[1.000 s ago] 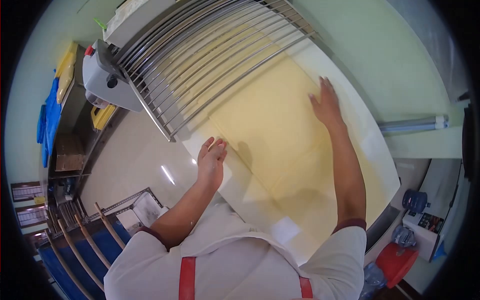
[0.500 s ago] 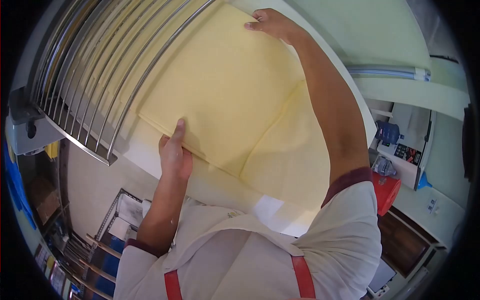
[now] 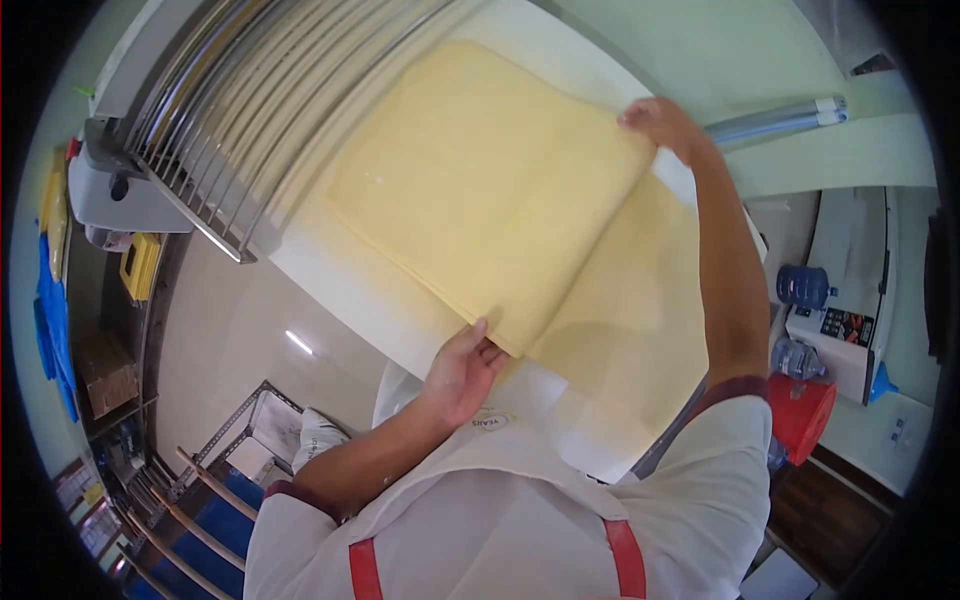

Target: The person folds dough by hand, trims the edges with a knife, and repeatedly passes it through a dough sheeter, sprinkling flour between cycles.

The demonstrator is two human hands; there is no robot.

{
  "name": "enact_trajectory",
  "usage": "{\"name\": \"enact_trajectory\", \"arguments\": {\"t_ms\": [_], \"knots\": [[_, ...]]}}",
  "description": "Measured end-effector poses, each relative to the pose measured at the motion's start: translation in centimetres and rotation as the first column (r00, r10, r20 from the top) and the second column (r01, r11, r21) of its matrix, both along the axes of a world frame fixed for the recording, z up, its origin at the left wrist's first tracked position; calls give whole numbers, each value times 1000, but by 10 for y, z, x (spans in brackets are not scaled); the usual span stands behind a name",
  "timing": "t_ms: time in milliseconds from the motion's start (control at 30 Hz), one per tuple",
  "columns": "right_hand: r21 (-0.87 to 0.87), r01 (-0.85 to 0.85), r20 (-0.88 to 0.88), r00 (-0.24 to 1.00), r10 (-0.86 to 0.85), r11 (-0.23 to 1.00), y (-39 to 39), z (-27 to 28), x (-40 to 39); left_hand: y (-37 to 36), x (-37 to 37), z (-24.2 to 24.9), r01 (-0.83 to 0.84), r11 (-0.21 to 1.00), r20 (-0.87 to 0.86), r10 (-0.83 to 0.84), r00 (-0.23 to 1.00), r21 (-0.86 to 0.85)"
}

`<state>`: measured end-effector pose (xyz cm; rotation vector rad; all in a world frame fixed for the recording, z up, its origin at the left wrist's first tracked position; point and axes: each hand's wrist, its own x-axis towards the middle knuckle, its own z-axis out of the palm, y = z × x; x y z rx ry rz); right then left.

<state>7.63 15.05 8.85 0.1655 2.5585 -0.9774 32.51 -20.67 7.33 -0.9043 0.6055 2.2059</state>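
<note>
A large pale-yellow dough sheet (image 3: 490,170) lies folded in layers, its folded edge running diagonally on the right. A single layer of the dough extends beyond that fold to the lower right. My left hand (image 3: 465,372) is closed on the near corner of the folded part, thumb on top and the other fingers partly hidden under the edge. At the far right corner of the fold, my right hand (image 3: 662,128) grips the dough edge with bent fingers. Beneath the dough is a white work surface (image 3: 330,265).
A metal bar guard (image 3: 290,130) arches over the surface at upper left, attached to a grey machine housing (image 3: 125,185). Wooden poles (image 3: 215,485) stand lower left. On the right are a red container (image 3: 805,415), blue water bottles (image 3: 803,287) and long tubes (image 3: 775,125) along the wall.
The folded dough has shifted right and toward me, away from the bar guard. Both hands have moved right with it, and the left is closer to my body.
</note>
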Motion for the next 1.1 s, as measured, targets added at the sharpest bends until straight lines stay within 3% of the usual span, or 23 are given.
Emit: {"name": "enact_trajectory", "arguments": {"t_ms": [33, 133, 167, 200, 267, 367, 400, 467, 500, 567, 633, 667, 700, 733, 767, 800, 833, 933, 967, 1033, 1067, 1100], "knots": [[69, 35, -109, 994, -27, 997, 3, -9, 5, -15, 5, -7, 71, 997, -42, -70, 997, 35], [155, 22, -322, 946, 30, 988, -27, -5, 1, -80, 8, -48, -90, 974, -182, 52, 982, -206], [169, 4, -371, 927, 60, 986, -42, -3, -3, -92, -9, -50, -252, 922, -220, 191, 956, -293], [213, -61, -496, 853, 162, 975, -57, -19, -12, -99, -31, -52, -406, 836, -267, 323, 908, -368], [331, -149, -700, 624, 348, 932, -87, -64, -41, -100, -80, -29, -441, 793, -266, 357, 896, -420], [241, -98, -589, 776, 226, 966, -134, -89, -76, -106, -119, -30, -380, 813, -139, 357, 924, -441], [183, -98, -456, 873, 173, 978, -135, -85, -88, -109, -127, -34, -342, 832, -69, 348, 935, -437], [77, -70, -151, 985, 81, 995, -137, -65, -117, -110, -129, -39, -257, 779, -249, 134, 959, -572], [118, -124, -71, 989, 133, 985, -141, -61, -126, -109, -126, -41, -218, 740, -315, 9, 949, -637], [196, -216, 95, 975, 201, 956, -144, -54, -138, -98, -123, -35, -269, 791, -273, 134, 953, -550], [235, -237, -10, 969, 246, 943, -153, -66, -137, -93, -134, -49, -239, 842, -168, 179, 969, -483], [127, -139, -194, 967, 162, 982, -155, -85, -126, -97, -143, -57, -216, 827, -178, 143, 974, -518], [66, -82, -244, 965, 96, 994, -154, -90, -116, -92, -153, -59, -193, 812, -198, 97, 975, -551], [-2, -18, -363, 932, 16, 1000, -151, -93, -112, -80, -158, -34, -205, 704, -243, 47, 969, -680], [-27, -104, -491, 868, 77, 994, -144, -96, -118, -72, -155, -7, -270, 685, -401, -36, 915, -677], [-64, -50, -491, 871, 13, 997, -143, -63, -101, -59, -153, 13, -345, 699, -561, -96, 822, -626], [-225, 100, -472, 859, -199, 969, -142, -27, -69, -50, -146, 33, -419, 712, -698, -138, 703, -563], [-612, 387, -466, 528, -710, 690, -124, 31, 3, -15, -113, 102, -484, 749, -884, -305, 355, -453], [-746, 334, -482, 326, -813, 576, -117, 30, 18, -3, -98, 124, -443, 781, -897, -355, 264, -439], [-954, 187, -210, 147, -967, 236, -105, 63, 63, 25, -63, 159, -350, 832, -898, -434, 72, -430], [-995, 80, -52, 81, -995, 58, -91, 78, 89, 43, -47, 168, -240, 846, -869, -495, -22, -476], [-998, -8, 58, 159, -986, -60, -73, 84, 118, 61, -31, 174, -131, 840, -833, -540, -120, -526]]}}
